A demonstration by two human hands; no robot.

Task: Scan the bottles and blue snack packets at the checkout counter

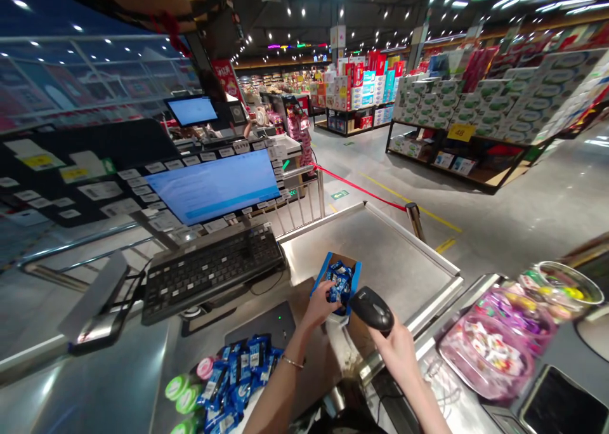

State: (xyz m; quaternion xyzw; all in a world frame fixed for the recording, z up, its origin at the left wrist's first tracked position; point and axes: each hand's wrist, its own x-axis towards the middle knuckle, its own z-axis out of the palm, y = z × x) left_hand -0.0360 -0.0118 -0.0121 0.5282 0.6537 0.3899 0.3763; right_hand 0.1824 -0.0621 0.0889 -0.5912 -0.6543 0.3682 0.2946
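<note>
Left hand grip: closed, fingers curled round a blue foil packet at the mouth of the box; a thin bracelet sits on the wrist.

Right hand grip: closed round the handle of a black barcode scanner, held by the right hand, just beside the box.

Box: a small cardboard box with a blue rim, packed with blue foil packets, tilted over the edge of a stainless steel shelf and close against the left hand.

Risk: the tilt is the weak point – a knock from either hand could tip the box, spilling packets over the counter. The scanner could also slip if the right hand's hold loosens.

Direction: the box's open mouth faces up toward the head camera; its long axis is hard to tell. The scanner's nose points forward and left, at the packets.

Around: a heap of blue packets lies on the counter near the left forearm, with a keyboard and a monitor beyond – to the right, a pink tray of sweets.
</note>
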